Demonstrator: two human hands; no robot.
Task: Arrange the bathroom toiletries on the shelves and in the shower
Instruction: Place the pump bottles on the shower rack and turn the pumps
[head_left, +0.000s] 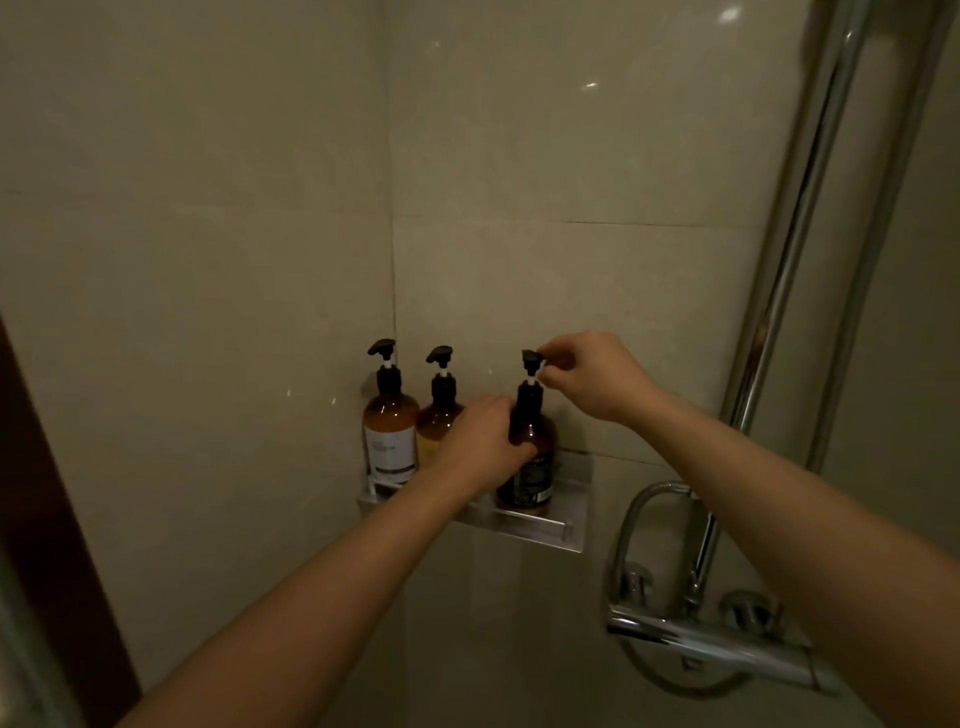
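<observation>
Three amber pump bottles stand on a clear corner shelf in the shower. The left bottle carries a white label, and the middle bottle is partly hidden behind my left hand. My left hand wraps around the shoulder of the right bottle, which has a dark label. My right hand pinches that bottle's black pump head from the right side.
Beige tiled walls meet in the corner behind the shelf. A chrome mixer tap with a hose loop sits low on the right, and a chrome riser rail runs upward. A dark door frame stands at the left.
</observation>
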